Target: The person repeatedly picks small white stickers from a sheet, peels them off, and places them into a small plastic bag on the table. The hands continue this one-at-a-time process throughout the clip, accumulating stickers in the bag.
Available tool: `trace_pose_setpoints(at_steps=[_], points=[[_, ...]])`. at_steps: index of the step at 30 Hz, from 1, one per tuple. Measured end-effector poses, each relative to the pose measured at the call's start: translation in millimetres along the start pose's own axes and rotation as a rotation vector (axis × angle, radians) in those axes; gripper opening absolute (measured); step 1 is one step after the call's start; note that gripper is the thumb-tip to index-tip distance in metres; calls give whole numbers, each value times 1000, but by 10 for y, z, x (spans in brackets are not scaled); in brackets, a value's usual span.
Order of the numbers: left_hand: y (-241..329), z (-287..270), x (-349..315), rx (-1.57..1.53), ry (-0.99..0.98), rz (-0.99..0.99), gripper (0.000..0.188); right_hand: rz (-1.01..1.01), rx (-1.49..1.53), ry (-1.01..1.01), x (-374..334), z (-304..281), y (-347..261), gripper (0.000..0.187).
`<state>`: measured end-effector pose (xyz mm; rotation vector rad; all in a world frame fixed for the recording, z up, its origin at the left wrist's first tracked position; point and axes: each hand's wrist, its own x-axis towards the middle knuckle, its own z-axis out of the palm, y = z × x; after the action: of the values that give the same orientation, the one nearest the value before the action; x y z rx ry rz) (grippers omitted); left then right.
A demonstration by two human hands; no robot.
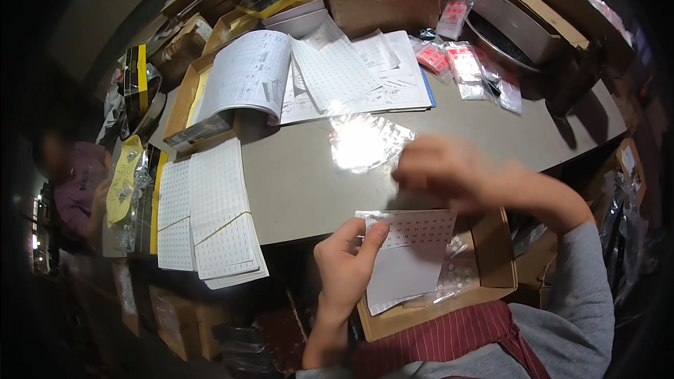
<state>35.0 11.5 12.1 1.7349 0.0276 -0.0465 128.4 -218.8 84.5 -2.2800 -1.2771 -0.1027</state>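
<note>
My left hand [349, 263] pinches the upper left corner of a white paper sheet [414, 230] printed with rows of small marks, its thumb on top. Below the printed strip hangs a plain white part [400, 274]; whether it is the same sheet I cannot tell. Both are over an open cardboard box [495, 253] at my lap, which holds clear plastic bags with small round pieces [456, 277]. My right hand [439, 168] is raised above the near table edge, blurred, beside shiny clear plastic bags [372, 142]. Its fingers are too smeared to show a grip.
Stacks of printed sheets [221, 217], banded together, lie at the left. Behind are an open booklet [249, 74], bags with red-printed cards [463, 63], a round dark tray [502, 38] and several cardboard boxes [382, 10]. Another person [81, 182] sits at the far left.
</note>
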Motion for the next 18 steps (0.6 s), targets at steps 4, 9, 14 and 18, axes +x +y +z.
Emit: trace_pose_setpoints(at_steps=[4,9,14,18], points=[[81,25,20,9,20,72,27,142,69,-183,355,-181,704,16],[118,-11,19,74,-2,72,27,240,25,-315,506,-102,808,22],[126,6,28,36,1,89,19,692,-113,-396,459,-334,651,32],[114,0,38,44,-17,76,15,586,-118,-399,311,-393,610,33]])
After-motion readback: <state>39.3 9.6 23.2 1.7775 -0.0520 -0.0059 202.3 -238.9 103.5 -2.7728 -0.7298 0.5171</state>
